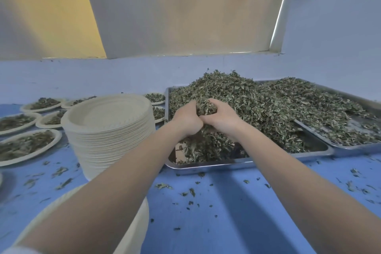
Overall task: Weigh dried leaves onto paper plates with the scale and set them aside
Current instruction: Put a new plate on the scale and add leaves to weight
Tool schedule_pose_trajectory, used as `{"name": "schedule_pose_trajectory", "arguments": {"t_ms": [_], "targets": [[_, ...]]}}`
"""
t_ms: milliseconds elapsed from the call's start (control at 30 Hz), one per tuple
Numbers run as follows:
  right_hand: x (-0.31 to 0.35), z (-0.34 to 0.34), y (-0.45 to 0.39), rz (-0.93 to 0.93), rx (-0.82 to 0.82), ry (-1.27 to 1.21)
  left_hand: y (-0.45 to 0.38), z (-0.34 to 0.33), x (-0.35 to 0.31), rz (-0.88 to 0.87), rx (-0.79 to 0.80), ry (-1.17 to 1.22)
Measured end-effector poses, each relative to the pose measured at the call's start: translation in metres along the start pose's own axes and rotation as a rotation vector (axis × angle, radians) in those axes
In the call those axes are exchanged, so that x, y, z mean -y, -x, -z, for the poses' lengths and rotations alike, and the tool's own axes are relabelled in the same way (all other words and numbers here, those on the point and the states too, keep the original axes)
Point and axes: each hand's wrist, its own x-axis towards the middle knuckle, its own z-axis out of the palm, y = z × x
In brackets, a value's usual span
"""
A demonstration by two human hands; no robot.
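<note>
A big heap of dried green leaves (247, 97) fills a metal tray (208, 166) on the blue table. My left hand (186, 118) and my right hand (221, 116) are cupped together over the tray's left part, gripping a clump of leaves (205, 107) between them. An empty paper plate (138, 225) lies near me at the lower left, mostly hidden under my left forearm. No scale can be seen.
A tall stack of empty paper plates (109, 128) stands left of the tray. Several filled plates (26, 144) lie at the far left and behind the stack. A second tray with leaves (350, 146) sits to the right. Loose leaf bits litter the blue table (216, 212).
</note>
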Motion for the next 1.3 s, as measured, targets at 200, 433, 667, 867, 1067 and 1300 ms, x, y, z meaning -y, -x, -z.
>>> {"name": "schedule_pose_trajectory", "arguments": {"t_ms": [200,433,667,867,1067,1300], "targets": [[0.002,-0.009,0.006,-0.007,-0.034,0.066,0.008,0.002,0.001,0.023,-0.002,0.050],[0.048,-0.005,0.031,0.044,0.033,-0.042,0.036,0.030,-0.012,-0.015,-0.063,0.176],[0.108,-0.036,0.084,0.124,0.213,-0.174,0.104,0.101,-0.005,0.016,-0.054,0.118],[0.126,-0.089,0.134,0.183,0.424,-0.205,0.178,0.137,0.042,0.092,-0.056,0.022],[0.093,-0.126,0.151,0.321,0.593,0.460,0.220,0.126,0.098,0.172,0.139,-0.059],[0.081,-0.106,0.150,0.318,0.558,0.483,0.231,0.126,0.140,0.105,-0.182,0.032]]}}
